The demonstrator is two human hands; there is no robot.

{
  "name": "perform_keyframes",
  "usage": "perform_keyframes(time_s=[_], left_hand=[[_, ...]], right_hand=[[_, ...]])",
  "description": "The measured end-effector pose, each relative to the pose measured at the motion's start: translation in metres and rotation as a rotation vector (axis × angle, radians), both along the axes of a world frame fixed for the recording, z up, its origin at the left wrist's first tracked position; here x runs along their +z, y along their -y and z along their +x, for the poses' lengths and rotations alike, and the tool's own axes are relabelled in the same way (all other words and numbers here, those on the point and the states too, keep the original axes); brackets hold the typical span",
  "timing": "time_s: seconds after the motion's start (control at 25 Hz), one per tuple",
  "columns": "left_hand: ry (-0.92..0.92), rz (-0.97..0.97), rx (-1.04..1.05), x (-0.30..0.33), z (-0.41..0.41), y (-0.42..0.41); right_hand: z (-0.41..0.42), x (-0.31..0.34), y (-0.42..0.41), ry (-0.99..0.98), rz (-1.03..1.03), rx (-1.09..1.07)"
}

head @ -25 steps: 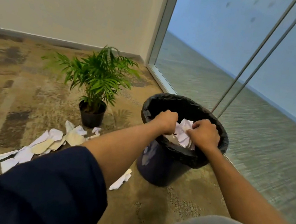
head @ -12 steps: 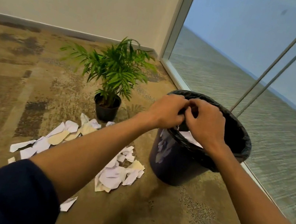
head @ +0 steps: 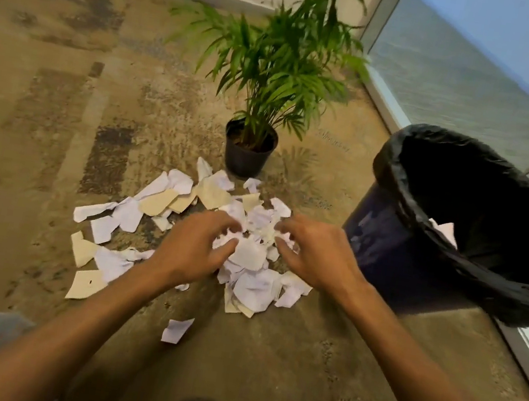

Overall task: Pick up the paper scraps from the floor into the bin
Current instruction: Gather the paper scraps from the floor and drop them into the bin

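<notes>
Both hands reach down over the pile of paper scraps (head: 249, 257) on the floor (head: 41, 137), the left hand (head: 195, 248) and right hand (head: 313, 253) with fingers spread and loosely curved, gripping nothing. More scraps trail off to the left. The black-lined bin (head: 458, 238) stands just right, a scrap inside. A potted plant (head: 269, 73) stands beyond the pile.

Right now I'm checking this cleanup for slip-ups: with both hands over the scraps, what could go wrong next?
1. The torn white and beige paper scraps lie loose, so a scoop by the left hand and right hand may shed pieces on the way.
2. The black-lined dark bin stands to the right; a carry could miss its rim.
3. The small potted green palm stands just behind the pile and could be bumped.
</notes>
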State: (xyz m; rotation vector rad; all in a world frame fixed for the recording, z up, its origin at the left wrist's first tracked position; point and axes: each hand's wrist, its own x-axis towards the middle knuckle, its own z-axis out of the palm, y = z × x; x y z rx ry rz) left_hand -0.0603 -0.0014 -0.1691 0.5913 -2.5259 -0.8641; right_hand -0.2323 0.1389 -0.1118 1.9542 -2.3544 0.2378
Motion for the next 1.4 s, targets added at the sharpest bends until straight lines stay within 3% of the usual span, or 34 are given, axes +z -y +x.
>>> perform_keyframes(time_s=[0.2, 0.36, 0.44, 0.76, 0.96, 1.08, 1.24, 1.4], left_hand=[[0.245, -0.198, -0.184, -0.055, 0.001, 0.004], [0.432, -0.255, -0.343, -0.073, -0.022, 0.002], [0.470, -0.251, -0.355, -0.077, -0.025, 0.002], [0.317, -0.186, -0.216, -0.073, -0.018, 0.016], [0.128, -0.221, -0.055, -0.057, -0.012, 0.038], [0.124, -0.250, 0.040, -0.051, -0.007, 0.049], [0.204, -0.321, 0.093, -0.058, -0.005, 0.055], [0.405, -0.295, -0.017, -0.068, -0.005, 0.050]], right_hand=[[0.025, -0.062, -0.006, 0.054, 0.391, -0.098], [0.050, -0.094, -0.007, 0.098, 0.569, -0.266], [0.058, -0.102, -0.005, 0.056, 0.558, -0.267], [0.055, -0.120, -0.014, -0.017, 0.277, -0.182], [0.039, -0.102, -0.008, 0.361, 0.121, -0.434], [0.016, -0.082, 0.013, 0.474, -0.003, -0.537], [-0.005, -0.080, 0.040, 0.286, 0.035, -0.405], [-0.008, -0.106, 0.066, 0.046, 0.144, -0.193]])
